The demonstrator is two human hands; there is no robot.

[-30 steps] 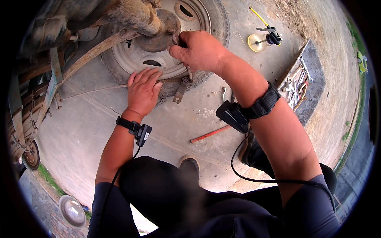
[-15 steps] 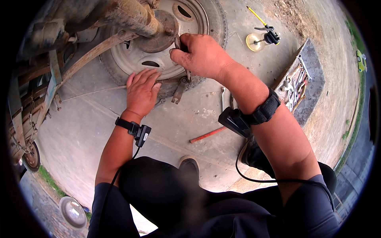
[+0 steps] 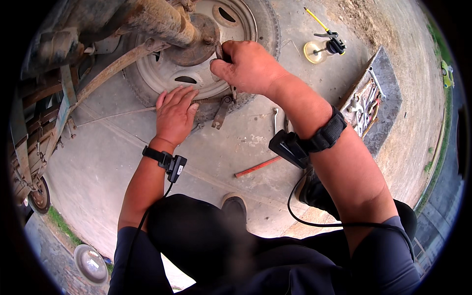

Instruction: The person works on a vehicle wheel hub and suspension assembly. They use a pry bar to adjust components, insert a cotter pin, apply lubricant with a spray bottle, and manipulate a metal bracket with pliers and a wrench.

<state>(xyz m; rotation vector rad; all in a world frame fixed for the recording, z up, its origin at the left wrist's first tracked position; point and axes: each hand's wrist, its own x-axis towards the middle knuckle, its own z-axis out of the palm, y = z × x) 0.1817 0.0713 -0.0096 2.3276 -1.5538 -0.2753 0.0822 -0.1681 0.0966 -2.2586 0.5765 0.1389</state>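
My left hand (image 3: 176, 114) lies with its fingers stretched over the lower edge of a dusty wheel (image 3: 209, 87), at the rim and tyre. Thumb and curled fingers of my right hand (image 3: 247, 66) close round a dark, rusty metal bar (image 3: 219, 50) beside the hub (image 3: 189, 42). Most of that bar is hidden by the hand. Below the right fist, a flat metal piece with a round eye (image 3: 221, 114) hangs by the tyre's lower edge; whether it joins the bar I cannot tell.
A rusty axle (image 3: 157, 22) and a leaf spring (image 3: 105, 66) fill the upper left. On the concrete lie a wrench (image 3: 275, 122) and a red bar (image 3: 256, 167). An oil can with a yellow spout (image 3: 317, 51) stands upper right, near a metal tray (image 3: 388, 93) of tools.
My right forearm has shifted very slightly to the left, and its cable hangs a little differently. Both hands keep their places and holds.
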